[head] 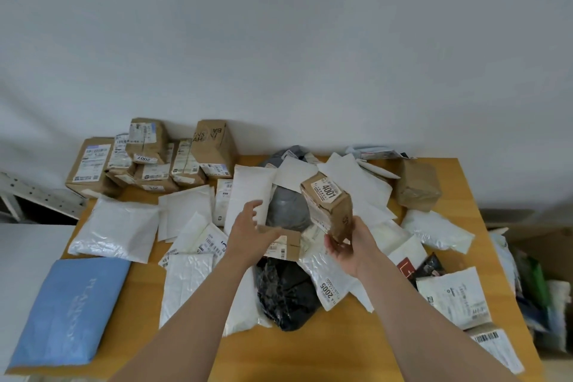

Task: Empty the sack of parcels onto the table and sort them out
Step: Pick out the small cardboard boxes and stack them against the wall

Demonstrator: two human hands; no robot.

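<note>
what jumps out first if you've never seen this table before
The right hand holds a brown box labelled 4001 tilted above the middle of the wooden table, while the left hand reaches, open, over a smaller box. White mailers sprawl around them, brown boxes stack at the far left, and a blue parcel lies near left.
</note>
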